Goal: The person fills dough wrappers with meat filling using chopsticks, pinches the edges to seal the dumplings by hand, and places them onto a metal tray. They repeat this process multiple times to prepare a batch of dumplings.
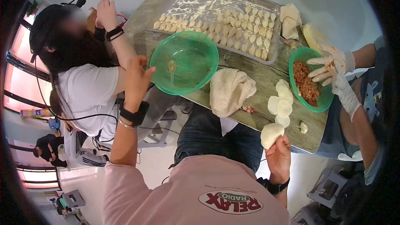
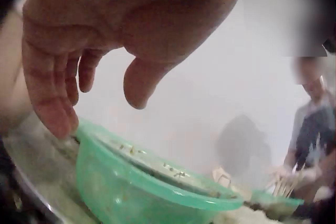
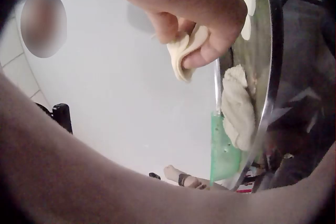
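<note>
My right hand (image 1: 278, 156) pinches a round white dumpling wrapper (image 1: 272, 136) in front of the table's near edge. In the right wrist view this wrapper (image 3: 185, 53) is bent over between thumb and fingers. My left hand (image 1: 137, 79) is raised at the left side of a large green bowl (image 1: 156, 75), thumb and fingers apart. The left wrist view has its fingertips right at the bowl's rim (image 2: 157, 182), with nothing between them. A long-handled spoon (image 1: 172, 71) lies inside that bowl, which has reddish smears. Several loose wrappers (image 1: 284, 107) overlap on the table near my right hand.
A metal tray (image 1: 273, 54) of floured dumplings spans the table's back. A crumpled cloth (image 1: 231, 89) lies in the middle. At right, another person's gloved hands (image 1: 333, 64) work over a smaller green bowl (image 1: 293, 87) of minced filling. Someone in white (image 1: 89, 85) sits at left.
</note>
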`<move>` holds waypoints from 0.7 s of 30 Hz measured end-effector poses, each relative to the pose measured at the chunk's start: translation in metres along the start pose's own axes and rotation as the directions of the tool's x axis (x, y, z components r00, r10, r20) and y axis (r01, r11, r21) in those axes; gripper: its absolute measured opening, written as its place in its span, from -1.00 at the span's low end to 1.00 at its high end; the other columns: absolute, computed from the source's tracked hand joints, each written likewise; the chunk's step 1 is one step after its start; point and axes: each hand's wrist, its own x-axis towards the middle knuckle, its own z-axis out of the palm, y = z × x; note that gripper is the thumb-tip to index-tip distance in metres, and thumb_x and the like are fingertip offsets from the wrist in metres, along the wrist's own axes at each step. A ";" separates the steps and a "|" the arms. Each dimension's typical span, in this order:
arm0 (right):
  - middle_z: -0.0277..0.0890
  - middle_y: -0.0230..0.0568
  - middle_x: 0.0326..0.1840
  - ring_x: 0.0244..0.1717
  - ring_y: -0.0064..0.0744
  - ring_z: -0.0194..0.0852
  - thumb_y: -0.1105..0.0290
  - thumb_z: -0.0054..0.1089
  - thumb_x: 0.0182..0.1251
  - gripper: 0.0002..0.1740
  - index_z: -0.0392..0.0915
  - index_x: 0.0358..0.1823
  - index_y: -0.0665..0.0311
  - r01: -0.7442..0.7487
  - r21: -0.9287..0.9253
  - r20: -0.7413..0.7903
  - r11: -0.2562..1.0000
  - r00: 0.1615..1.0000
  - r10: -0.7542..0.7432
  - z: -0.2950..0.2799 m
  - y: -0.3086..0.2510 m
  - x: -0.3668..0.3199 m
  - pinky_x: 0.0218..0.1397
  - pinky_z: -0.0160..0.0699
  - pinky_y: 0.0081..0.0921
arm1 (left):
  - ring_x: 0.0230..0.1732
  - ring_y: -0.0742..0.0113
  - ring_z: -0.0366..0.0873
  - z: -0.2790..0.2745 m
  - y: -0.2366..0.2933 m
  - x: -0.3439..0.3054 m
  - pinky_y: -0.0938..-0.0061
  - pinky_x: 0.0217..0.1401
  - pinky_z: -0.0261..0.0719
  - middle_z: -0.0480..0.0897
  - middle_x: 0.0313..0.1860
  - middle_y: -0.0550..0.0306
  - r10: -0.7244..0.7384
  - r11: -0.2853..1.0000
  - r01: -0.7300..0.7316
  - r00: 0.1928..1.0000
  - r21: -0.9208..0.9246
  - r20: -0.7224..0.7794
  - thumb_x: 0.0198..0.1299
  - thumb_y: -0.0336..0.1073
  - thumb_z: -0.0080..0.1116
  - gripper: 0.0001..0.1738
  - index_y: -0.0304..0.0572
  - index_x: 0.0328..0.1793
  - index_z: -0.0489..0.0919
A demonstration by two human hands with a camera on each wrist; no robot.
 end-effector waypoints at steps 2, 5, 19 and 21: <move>0.43 -0.16 0.13 0.16 -0.28 0.40 0.38 0.07 0.30 -0.67 0.41 0.07 0.31 -0.002 -0.006 -0.007 1.000 1.000 0.002 0.006 -0.001 0.002 0.27 0.37 -0.29 | -0.37 0.27 0.56 0.000 -0.006 -0.017 0.44 -0.38 0.52 0.55 -0.20 0.11 -0.348 0.876 0.382 0.923 -0.294 0.163 0.10 -0.30 0.22 -0.67 -0.23 -0.04 0.44; 0.50 -0.15 0.04 0.08 -0.29 0.47 0.37 0.09 0.29 -0.68 0.44 0.02 0.36 0.006 -0.026 -0.057 1.000 0.998 -0.008 0.013 0.000 0.004 0.21 0.40 -0.32 | -0.39 0.37 0.54 0.000 -0.003 -0.034 0.55 -0.41 0.54 0.53 -0.19 0.22 -0.544 0.353 0.751 0.650 -0.558 0.531 0.16 -0.25 0.18 -0.68 -0.14 0.00 0.43; 0.51 -0.14 0.03 0.08 -0.24 0.48 0.42 0.05 0.30 -0.76 0.47 -0.04 0.34 0.004 0.021 -0.105 1.000 0.994 -0.001 0.010 0.000 -0.003 0.18 0.43 -0.25 | -0.38 0.46 0.60 -0.002 0.010 -0.042 0.63 -0.36 0.62 0.60 -0.32 0.20 -0.403 -0.035 0.705 0.639 -0.708 0.655 0.20 -0.37 0.11 -0.87 -0.18 -0.15 0.47; 0.52 -0.14 0.01 0.06 -0.27 0.49 0.42 0.05 0.30 -0.77 0.48 -0.05 0.33 0.018 0.030 -0.137 0.999 0.990 -0.014 0.003 0.001 -0.005 0.17 0.44 -0.28 | -0.36 0.47 0.61 -0.008 0.022 -0.039 0.64 -0.37 0.62 0.62 -0.33 0.18 -0.389 -0.099 0.656 0.666 -0.748 0.636 0.22 -0.38 0.09 -0.88 -0.20 -0.14 0.47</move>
